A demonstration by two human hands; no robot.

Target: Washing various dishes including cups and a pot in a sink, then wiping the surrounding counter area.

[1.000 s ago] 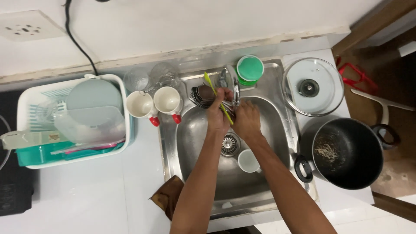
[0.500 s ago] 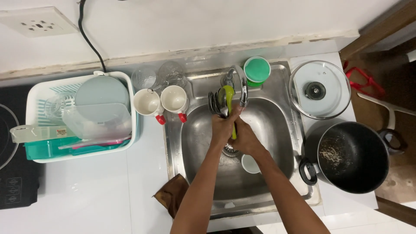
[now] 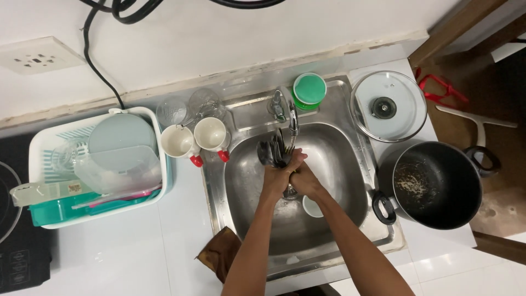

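The yellow-green handle no longer shows; both hands, left hand (image 3: 275, 178) and right hand (image 3: 303, 181), are pressed together around a bundle of dark metal cutlery (image 3: 272, 152) under the chrome tap (image 3: 292, 118), at twelve o'clock in the steel sink (image 3: 350, 164). Rinsing seems underway; next calls for a firm grip.

Shiny steel sink (image 3: 350, 181), dark metal utensils (image 3: 274, 152), glass lid (image 3: 389, 107), matt blk pot (image 3: 438, 186)
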